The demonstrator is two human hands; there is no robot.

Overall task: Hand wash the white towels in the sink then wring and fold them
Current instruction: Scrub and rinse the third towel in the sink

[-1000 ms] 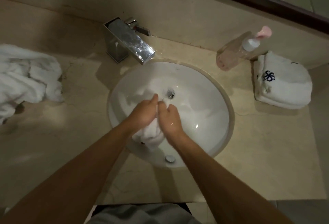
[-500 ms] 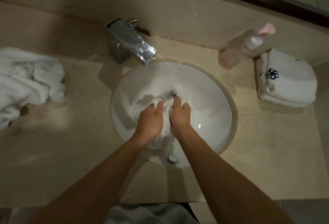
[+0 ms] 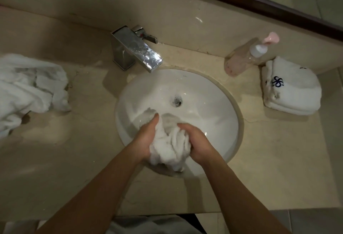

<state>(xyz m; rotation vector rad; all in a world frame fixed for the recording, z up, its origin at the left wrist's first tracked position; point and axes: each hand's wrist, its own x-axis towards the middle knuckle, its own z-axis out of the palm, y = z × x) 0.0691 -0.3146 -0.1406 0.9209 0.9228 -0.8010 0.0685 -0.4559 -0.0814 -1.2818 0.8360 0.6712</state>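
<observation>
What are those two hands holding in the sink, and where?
A bunched wet white towel: the left hand grips its left side, the right hand its right side, over the white round sink.

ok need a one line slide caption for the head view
Both hands, left hand and right hand, grip a bunched white towel in the sink.
</observation>
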